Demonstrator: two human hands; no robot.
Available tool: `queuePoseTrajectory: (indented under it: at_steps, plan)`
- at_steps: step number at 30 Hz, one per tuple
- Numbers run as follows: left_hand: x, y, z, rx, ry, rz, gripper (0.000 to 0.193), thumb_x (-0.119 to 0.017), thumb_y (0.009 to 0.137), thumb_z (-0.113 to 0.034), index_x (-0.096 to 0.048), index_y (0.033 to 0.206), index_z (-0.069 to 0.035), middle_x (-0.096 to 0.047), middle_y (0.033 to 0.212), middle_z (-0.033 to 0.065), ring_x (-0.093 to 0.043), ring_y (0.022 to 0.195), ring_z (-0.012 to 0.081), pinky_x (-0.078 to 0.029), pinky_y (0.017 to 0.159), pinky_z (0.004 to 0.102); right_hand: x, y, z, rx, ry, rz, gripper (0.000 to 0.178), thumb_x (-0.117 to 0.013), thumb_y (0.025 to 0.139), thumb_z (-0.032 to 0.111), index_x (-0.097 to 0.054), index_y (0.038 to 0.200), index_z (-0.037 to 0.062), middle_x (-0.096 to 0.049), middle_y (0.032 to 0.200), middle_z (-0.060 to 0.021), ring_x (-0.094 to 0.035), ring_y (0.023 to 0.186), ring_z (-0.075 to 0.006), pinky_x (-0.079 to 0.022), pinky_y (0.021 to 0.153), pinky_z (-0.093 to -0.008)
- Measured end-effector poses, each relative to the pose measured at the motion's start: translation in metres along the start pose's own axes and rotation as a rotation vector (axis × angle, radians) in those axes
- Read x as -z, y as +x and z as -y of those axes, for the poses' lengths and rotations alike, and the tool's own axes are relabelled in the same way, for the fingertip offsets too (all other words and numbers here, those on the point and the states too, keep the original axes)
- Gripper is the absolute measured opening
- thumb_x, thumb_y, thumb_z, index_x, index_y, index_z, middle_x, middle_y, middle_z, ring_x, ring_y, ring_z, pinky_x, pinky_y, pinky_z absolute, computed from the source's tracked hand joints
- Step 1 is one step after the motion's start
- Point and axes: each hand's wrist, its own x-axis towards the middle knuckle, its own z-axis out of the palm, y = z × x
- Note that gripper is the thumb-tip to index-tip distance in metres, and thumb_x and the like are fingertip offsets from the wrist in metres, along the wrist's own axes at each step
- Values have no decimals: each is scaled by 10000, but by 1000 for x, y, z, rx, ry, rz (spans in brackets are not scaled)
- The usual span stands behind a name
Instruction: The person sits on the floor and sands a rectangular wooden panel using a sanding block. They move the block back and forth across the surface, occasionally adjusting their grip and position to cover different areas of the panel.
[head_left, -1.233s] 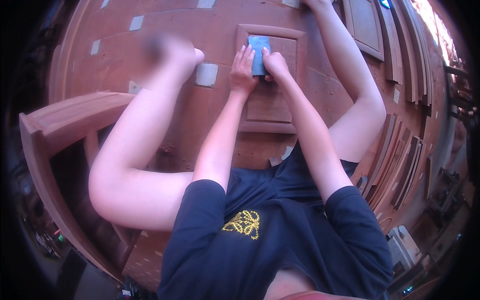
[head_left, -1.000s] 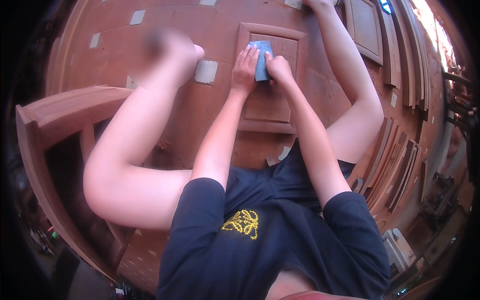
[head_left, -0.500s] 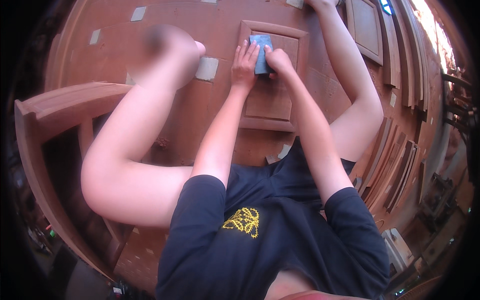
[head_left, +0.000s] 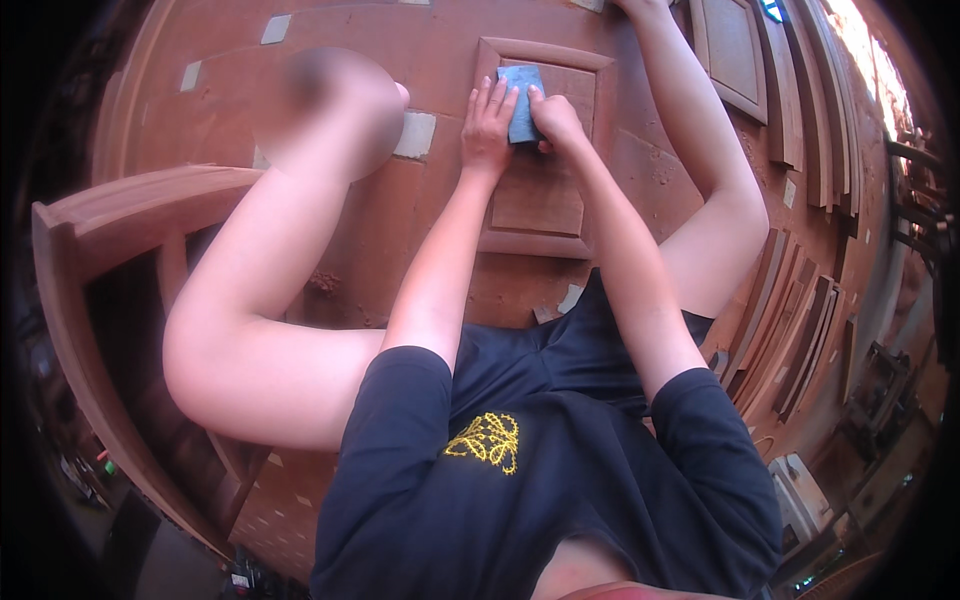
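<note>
A framed wooden panel [head_left: 537,212] lies flat between my spread legs. On its upper half rests a blue-grey sheet [head_left: 523,107] that looks like sandpaper. My left hand [head_left: 487,130] lies flat at the sheet's left edge, its stretched fingertips touching the edge and the frame's left side. On the opposite side, my right hand [head_left: 558,122] is closed with its thumb on top of the sheet's right edge; its other fingers are mostly hidden under the hand. What lies beneath the sheet cannot be seen.
A curved wooden chair-like piece [head_left: 150,200] stands at my left. Another framed panel [head_left: 730,55] lies at the upper right, near stacked wooden strips [head_left: 815,110]. More wood strips [head_left: 780,320] lie beside my right thigh. Pale patches [head_left: 415,136] dot the reddish surface [head_left: 440,250].
</note>
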Motion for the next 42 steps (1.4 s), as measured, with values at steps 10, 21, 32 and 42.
queuePoseTrajectory:
  at_steps: [10,21,32,42]
  plan:
    - [6,2,-11,44,28,8,536,-585,818,-20,-546,1345,-113,-480,1442,117,-372,1384,369,-289,1155,506,-4,4,-5,23,38,-22,626,-450,978,489,-683,956,-92,-692,821,-236,-678,551,-315,-552,474,-388]
    - [1,-2,2,84,75,-7,537,-598,847,-122,-495,1372,-77,-445,1472,121,-356,1391,368,-258,1168,505,-10,-2,5,37,-39,-33,651,-431,981,505,-691,931,-90,-699,832,-234,-690,574,-316,-564,508,-399]
    - [-2,-1,2,132,58,-56,622,-608,848,-151,-397,1417,-15,-421,1473,181,-345,1400,369,-255,1172,497,-14,5,6,38,-43,-5,646,-402,989,489,-701,899,-77,-693,749,-220,-675,530,-322,-557,561,-416]
    - [-6,0,-3,145,64,-3,643,-610,839,-128,-380,1421,19,-409,1477,193,-325,1413,364,-240,1179,495,3,2,13,57,-76,8,639,-410,990,499,-692,963,-74,-707,861,-219,-695,592,-314,-580,554,-394]
